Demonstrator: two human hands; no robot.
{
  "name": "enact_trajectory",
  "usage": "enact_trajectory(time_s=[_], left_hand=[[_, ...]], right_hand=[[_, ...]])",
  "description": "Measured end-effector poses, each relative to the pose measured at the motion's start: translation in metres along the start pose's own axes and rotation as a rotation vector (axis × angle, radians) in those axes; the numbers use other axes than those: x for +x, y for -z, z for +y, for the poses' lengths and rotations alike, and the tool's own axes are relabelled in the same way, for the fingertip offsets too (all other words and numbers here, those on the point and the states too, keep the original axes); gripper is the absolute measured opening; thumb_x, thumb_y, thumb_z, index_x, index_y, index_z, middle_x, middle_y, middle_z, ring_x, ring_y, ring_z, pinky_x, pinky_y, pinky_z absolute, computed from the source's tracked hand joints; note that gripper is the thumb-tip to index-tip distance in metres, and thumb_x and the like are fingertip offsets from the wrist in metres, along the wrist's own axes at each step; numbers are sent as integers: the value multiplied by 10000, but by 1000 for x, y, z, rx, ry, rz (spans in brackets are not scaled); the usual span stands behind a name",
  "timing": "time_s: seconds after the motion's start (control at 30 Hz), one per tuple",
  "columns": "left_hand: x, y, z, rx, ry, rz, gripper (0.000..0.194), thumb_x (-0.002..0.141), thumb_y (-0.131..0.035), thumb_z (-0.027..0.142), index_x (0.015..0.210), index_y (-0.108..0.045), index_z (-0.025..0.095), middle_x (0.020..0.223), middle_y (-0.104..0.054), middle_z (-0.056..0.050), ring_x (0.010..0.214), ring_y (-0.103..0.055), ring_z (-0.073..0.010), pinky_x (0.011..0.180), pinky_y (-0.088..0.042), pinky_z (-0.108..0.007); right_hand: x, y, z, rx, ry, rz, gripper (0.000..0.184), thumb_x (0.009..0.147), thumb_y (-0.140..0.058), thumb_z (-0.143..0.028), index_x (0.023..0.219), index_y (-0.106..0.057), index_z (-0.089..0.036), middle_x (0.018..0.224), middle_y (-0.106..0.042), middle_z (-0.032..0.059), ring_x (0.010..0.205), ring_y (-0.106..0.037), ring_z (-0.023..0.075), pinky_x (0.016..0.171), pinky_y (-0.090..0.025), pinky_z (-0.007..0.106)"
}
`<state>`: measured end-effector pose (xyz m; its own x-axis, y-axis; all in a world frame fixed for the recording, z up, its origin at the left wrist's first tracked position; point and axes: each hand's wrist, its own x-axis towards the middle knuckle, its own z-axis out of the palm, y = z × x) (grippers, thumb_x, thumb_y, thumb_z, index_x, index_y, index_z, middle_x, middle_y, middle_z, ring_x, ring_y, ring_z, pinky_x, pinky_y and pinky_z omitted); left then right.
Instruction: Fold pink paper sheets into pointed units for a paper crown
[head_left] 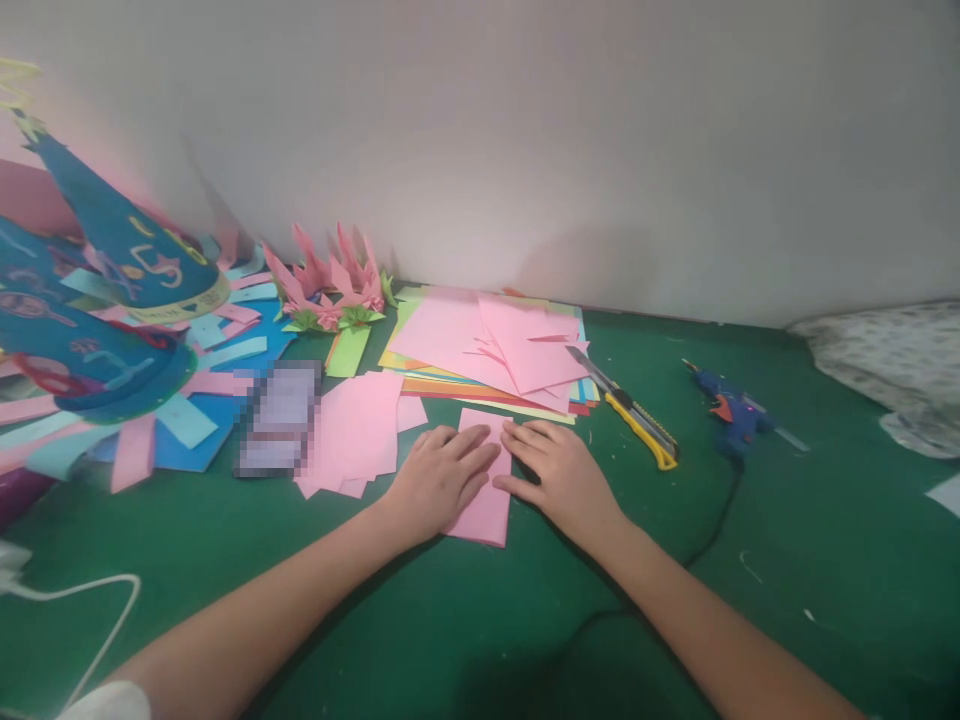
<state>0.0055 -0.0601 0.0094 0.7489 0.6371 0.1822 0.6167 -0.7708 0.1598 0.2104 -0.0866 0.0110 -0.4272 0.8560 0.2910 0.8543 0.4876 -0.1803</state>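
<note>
A smooth, narrow pink paper rectangle (484,521) lies just in front of the layered pile of coloured paper sheets (442,330), long axis pointing towards it. The left hand (444,474) lies flat across the rectangle; the right hand (562,474), just beside, touches its edge, fingers extended.

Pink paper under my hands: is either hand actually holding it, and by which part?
Neither hand visibly grips the pink paper. The left hand lies across its middle; the right hand has its fingers at the right edge.
</note>
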Motion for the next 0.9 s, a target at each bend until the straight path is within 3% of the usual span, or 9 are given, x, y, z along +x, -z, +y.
enact_trajectory(time_s=[0.17, 0.43, 0.6, 0.9], left_hand=[[-1, -1, -1, 9, 5, -9, 347, 966, -328, 324, 1281, -473, 330, 1354, -441, -20, 948, -452, -201, 858, -352, -371], [-1, 6, 2, -83, 11, -42, 443, 879, -452, 450, 1295, -462, 297, 1375, -410, -41, 972, -428, -245, 877, -356, -427], [-2, 4, 1, -83, 18, -42, 457, 868, -459, 461, 1297, -466, 303, 1367, -419, -41, 971, -429, -250, 865, -358, -427], [-3, 0, 0, -20, 17, -27, 374, 946, -336, 280, 1296, -461, 323, 1370, -423, -16, 929, -430, -212, 822, -351, -385]], right_hand=[[-1, -1, 7, -18, -43, 12, 454, 833, -581, -452, 1153, -628, -133, 1198, -625, 112, 1048, -541, 273, 920, -447, 442], [0, 0, 8, 26, -68, 47, 355, 866, -553, -378, 1114, -631, -135, 1058, -616, 129, 979, -542, 253, 843, -458, 412], [-3, 6, 10, 91, 126, -9, 260, 924, -472, -283, 930, -687, -137, 727, -590, 60, 703, -496, 173, 661, -406, 318], [-13, 23, -4, 290, 428, -176, 254, 936, -437, -208, 884, -679, -145, 661, -600, 43, 670, -454, 148, 664, -346, 307]])
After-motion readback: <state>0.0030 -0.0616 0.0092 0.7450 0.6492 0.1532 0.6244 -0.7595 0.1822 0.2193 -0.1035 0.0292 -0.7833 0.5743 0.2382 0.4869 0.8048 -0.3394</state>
